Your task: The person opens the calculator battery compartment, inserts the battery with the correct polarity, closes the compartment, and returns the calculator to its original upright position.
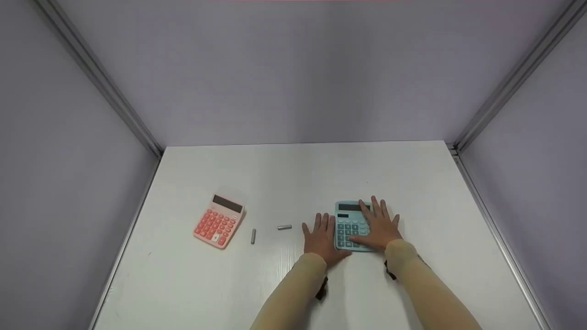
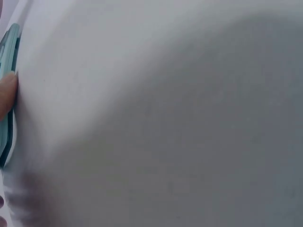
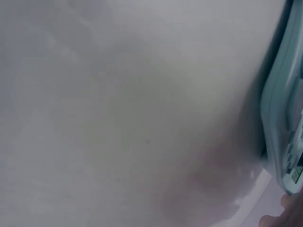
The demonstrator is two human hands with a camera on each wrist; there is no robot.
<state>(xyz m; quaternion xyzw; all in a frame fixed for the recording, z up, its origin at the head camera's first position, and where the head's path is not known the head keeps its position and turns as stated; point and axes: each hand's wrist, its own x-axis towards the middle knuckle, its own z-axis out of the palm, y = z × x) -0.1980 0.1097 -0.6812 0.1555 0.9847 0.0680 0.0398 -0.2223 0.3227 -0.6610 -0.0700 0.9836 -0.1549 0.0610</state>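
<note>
The left hand, fingers spread, lies along the left edge of the blue calculator, thumb at its near edge; the right hand, spread wide, rests over its right side, presumably steadying it. It sits face up, right of middle on the table. Leftward, two silver cylinders lie loose, then an angled pink calculator, untouched.

White tbl, pink calc, blue calc, 2 grey cylinders, prob. batts
</note>
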